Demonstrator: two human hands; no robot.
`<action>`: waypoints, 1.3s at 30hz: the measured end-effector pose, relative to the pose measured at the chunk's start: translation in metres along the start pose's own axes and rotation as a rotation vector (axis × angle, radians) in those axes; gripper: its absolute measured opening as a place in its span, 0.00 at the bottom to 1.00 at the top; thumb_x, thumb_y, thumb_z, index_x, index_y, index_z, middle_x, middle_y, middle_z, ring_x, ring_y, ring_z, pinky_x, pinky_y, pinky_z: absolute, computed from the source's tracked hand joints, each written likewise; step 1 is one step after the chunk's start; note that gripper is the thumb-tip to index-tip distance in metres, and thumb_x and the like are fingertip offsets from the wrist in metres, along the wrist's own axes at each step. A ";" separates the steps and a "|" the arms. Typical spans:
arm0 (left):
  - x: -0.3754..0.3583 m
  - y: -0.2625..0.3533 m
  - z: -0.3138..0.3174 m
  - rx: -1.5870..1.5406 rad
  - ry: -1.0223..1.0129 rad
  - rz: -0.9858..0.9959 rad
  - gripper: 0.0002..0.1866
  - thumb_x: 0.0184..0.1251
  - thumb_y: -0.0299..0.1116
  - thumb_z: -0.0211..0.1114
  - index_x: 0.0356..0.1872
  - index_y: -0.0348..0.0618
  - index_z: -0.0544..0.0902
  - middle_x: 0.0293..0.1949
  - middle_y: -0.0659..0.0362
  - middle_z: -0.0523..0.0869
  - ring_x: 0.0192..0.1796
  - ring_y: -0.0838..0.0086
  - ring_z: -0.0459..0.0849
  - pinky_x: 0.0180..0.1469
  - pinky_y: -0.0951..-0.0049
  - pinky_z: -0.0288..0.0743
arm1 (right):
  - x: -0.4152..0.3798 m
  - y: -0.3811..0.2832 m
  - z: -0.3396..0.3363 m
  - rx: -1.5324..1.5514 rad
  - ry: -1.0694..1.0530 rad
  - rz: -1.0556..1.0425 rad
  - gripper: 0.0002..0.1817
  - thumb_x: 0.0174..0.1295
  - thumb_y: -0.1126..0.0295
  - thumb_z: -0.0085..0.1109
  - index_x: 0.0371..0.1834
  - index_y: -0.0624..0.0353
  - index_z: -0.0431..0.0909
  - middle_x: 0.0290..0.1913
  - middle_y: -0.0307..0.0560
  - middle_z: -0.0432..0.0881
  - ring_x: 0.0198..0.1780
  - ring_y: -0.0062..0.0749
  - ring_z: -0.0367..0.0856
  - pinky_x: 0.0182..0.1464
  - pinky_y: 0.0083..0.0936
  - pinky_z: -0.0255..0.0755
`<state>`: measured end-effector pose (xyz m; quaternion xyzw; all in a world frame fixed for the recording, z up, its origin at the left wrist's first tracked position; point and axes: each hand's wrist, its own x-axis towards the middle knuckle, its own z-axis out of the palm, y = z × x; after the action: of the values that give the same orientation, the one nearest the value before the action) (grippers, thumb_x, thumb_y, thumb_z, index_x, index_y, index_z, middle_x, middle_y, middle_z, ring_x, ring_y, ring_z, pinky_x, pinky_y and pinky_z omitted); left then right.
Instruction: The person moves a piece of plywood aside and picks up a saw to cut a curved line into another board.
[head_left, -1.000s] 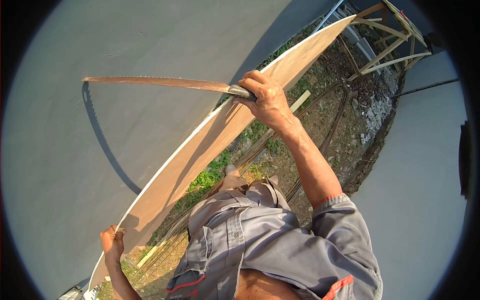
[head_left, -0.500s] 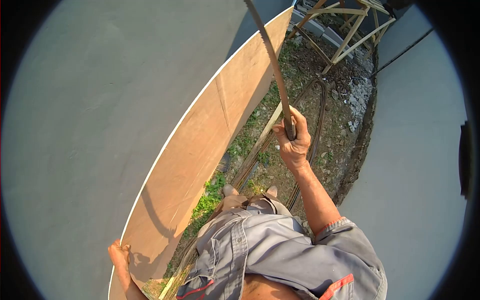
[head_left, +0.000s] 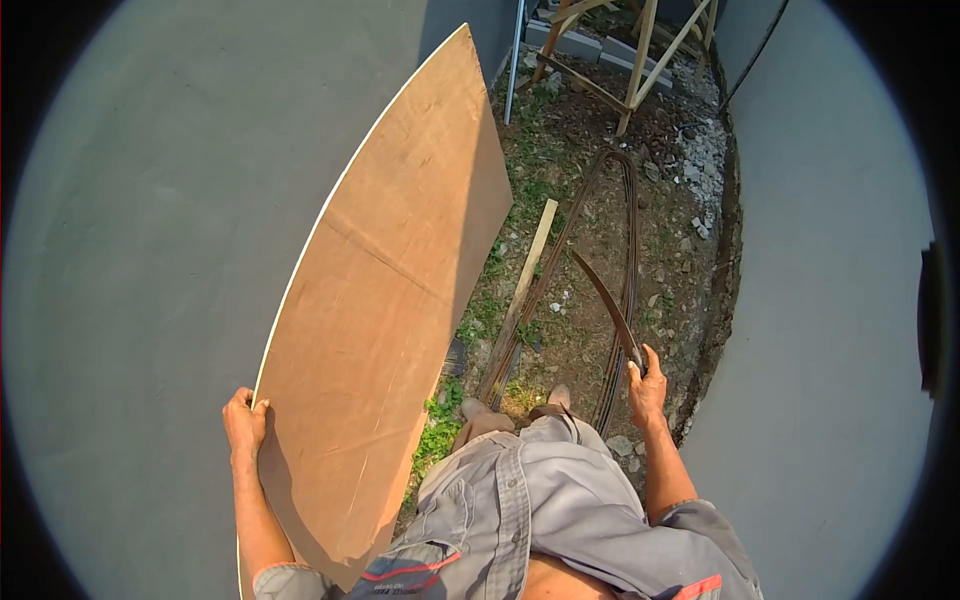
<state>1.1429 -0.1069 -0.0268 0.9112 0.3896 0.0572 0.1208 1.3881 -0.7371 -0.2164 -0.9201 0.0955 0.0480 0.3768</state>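
Observation:
A large plywood sheet (head_left: pixel 370 300) stands on its long edge along my left side, its upper edge bowed in the view. My left hand (head_left: pixel 245 422) grips that upper edge near its close end, thumb on the brown face. In my right hand (head_left: pixel 648 385) is a hand saw with a narrow, curved brown blade (head_left: pixel 606 297). My fingers wrap its dark handle, mostly hidden by them. The blade points forward and to the left over the ground, apart from the plywood.
Long bent steel bars (head_left: pixel 630 230) lie on the ground ahead of my feet, beside a wooden batten (head_left: pixel 533 255). Grey walls (head_left: pixel 830 250) rise on both sides. Farther off stand a wooden trestle frame (head_left: pixel 640 70) and grey blocks (head_left: pixel 570 42). Rubble lies along the right wall.
My right hand has lowered the saw toward my right side. The plywood's far end has swung left, and my left hand on its edge has moved up in the view.

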 end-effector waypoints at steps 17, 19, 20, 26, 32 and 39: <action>0.119 0.004 0.036 0.627 -0.152 -0.268 0.30 0.59 0.38 0.81 0.57 0.31 0.81 0.54 0.38 0.87 0.59 0.43 0.86 0.59 0.53 0.83 | -0.157 0.251 -0.085 -0.182 -0.243 1.241 0.09 0.61 0.76 0.62 0.40 0.74 0.85 0.34 0.58 0.87 0.29 0.48 0.86 0.28 0.47 0.78; 0.123 0.002 0.036 0.668 -0.174 -0.249 0.30 0.58 0.40 0.82 0.56 0.31 0.81 0.54 0.38 0.87 0.59 0.44 0.86 0.59 0.53 0.84 | -0.141 0.235 -0.091 -0.218 -0.284 1.182 0.12 0.63 0.74 0.63 0.46 0.72 0.84 0.33 0.56 0.87 0.28 0.47 0.85 0.27 0.47 0.77; 0.124 0.002 0.037 0.706 -0.208 -0.220 0.31 0.57 0.41 0.82 0.56 0.31 0.81 0.54 0.38 0.87 0.59 0.45 0.86 0.59 0.53 0.84 | -0.135 0.238 -0.090 -0.218 -0.289 1.184 0.12 0.63 0.74 0.63 0.46 0.72 0.84 0.33 0.56 0.87 0.28 0.47 0.85 0.27 0.47 0.77; 0.133 -0.018 0.038 0.815 -0.236 -0.114 0.29 0.56 0.40 0.83 0.54 0.31 0.85 0.50 0.38 0.90 0.55 0.46 0.89 0.56 0.54 0.85 | -0.093 0.289 -0.088 -0.067 -0.232 0.954 0.32 0.65 0.67 0.64 0.72 0.67 0.73 0.52 0.65 0.88 0.46 0.54 0.90 0.47 0.46 0.84; 0.153 -0.038 0.044 0.816 -0.342 -0.144 0.26 0.52 0.36 0.84 0.50 0.31 0.88 0.46 0.38 0.91 0.50 0.47 0.91 0.52 0.57 0.86 | -0.066 0.264 -0.104 -0.149 -0.219 0.902 0.32 0.66 0.67 0.63 0.74 0.63 0.71 0.64 0.68 0.83 0.62 0.59 0.85 0.61 0.46 0.79; 0.160 -0.053 0.045 0.768 -0.271 -0.219 0.30 0.51 0.41 0.86 0.50 0.31 0.88 0.47 0.40 0.91 0.52 0.51 0.91 0.53 0.58 0.86 | -0.100 0.309 -0.093 -0.113 -0.225 0.892 0.27 0.70 0.64 0.61 0.73 0.52 0.75 0.29 0.49 0.80 0.25 0.37 0.76 0.27 0.46 0.72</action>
<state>1.2253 0.0359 -0.0826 0.8425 0.4579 -0.2259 -0.1719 1.2263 -1.0037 -0.3455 -0.7972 0.4377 0.3102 0.2769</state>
